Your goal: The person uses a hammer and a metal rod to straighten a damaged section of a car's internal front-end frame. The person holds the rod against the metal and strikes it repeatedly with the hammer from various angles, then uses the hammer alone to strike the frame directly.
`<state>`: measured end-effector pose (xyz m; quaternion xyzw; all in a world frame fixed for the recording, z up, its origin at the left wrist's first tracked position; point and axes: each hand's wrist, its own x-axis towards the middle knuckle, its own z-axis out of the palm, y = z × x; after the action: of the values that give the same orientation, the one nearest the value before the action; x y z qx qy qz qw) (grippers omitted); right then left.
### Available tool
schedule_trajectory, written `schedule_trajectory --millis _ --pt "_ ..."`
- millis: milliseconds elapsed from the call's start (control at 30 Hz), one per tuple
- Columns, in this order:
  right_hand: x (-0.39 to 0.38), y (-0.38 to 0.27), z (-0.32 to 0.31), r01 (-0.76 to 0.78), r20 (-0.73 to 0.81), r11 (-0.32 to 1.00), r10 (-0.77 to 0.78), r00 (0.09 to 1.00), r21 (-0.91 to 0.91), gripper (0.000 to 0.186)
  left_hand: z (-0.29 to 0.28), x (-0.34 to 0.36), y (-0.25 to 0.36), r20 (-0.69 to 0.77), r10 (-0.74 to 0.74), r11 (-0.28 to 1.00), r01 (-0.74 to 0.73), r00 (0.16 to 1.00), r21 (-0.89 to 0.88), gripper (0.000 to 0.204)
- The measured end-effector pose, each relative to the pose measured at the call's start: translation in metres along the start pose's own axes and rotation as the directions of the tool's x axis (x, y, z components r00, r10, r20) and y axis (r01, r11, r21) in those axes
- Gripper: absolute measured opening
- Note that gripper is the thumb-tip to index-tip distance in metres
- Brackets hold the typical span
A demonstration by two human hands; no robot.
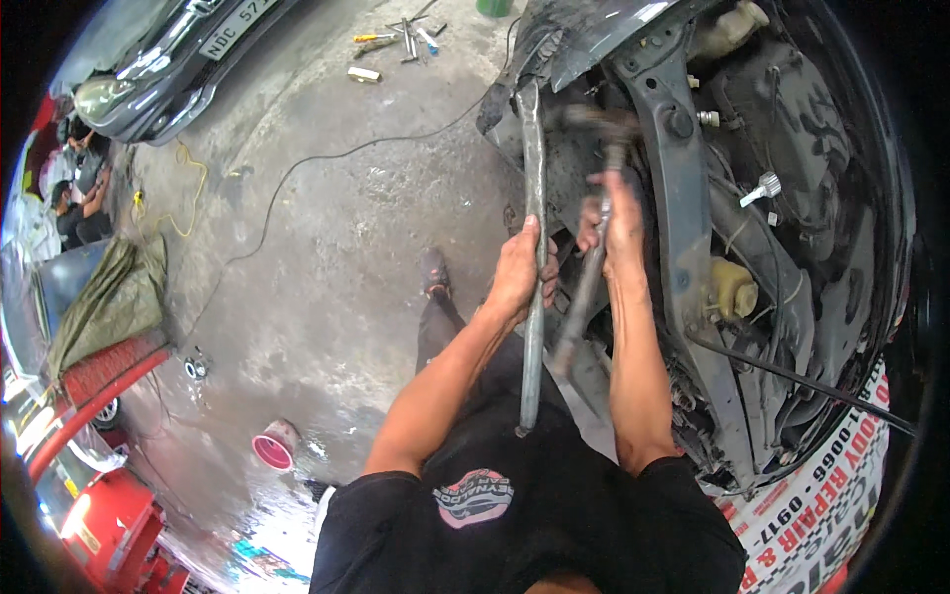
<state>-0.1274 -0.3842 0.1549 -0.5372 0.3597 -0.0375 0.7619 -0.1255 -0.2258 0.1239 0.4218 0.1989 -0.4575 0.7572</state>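
My left hand [521, 265] is closed around the middle of a long grey metal bar [535, 163]. The bar's far end meets the damaged front corner [554, 45] of a dark car, and its near end lies in front of my black shirt. Just to the right, my right hand [619, 226] grips a hammer [584, 302] by its handle. The hammer head, smeared by motion, is beyond the hand, between the bar and the car's grey front frame beam [683, 228]. I cannot tell whether the head touches anything.
The open engine bay [772, 148] fills the right side, with a yellowish reservoir [733, 288]. A black cable [327, 158] crosses the concrete floor. Loose hand tools [408, 40] lie ahead; a pink-lined bucket [274, 447] stands at left. Another car [178, 69] and people [84, 193] are farther left.
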Motion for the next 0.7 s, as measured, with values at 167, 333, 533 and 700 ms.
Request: schedule_trajectory --millis 167,333,533,700 --pt "0.0 -0.009 0.0 -0.113 0.105 0.992 0.118 0.987 -0.053 0.043 -0.008 -0.002 -0.004 -0.006 0.003 1.0 -0.003 1.0 0.027 0.057" --pt "-0.003 0.006 -0.025 0.032 -0.053 0.991 -0.025 0.998 0.129 0.052 0.0 -0.005 0.001 -0.004 -0.019 0.999 0.019 1.0 -0.029 0.057" --pt "0.005 -0.005 -0.005 -0.16 0.178 0.986 0.164 0.97 -0.036 0.042 -0.013 0.01 -0.015 -0.008 0.041 0.999 -0.04 0.999 0.016 0.059" --pt "0.005 -0.007 -0.012 -0.078 0.151 0.996 0.085 0.985 -0.051 0.042 -0.008 0.013 -0.019 0.03 0.046 0.999 -0.045 0.998 -0.027 0.059"
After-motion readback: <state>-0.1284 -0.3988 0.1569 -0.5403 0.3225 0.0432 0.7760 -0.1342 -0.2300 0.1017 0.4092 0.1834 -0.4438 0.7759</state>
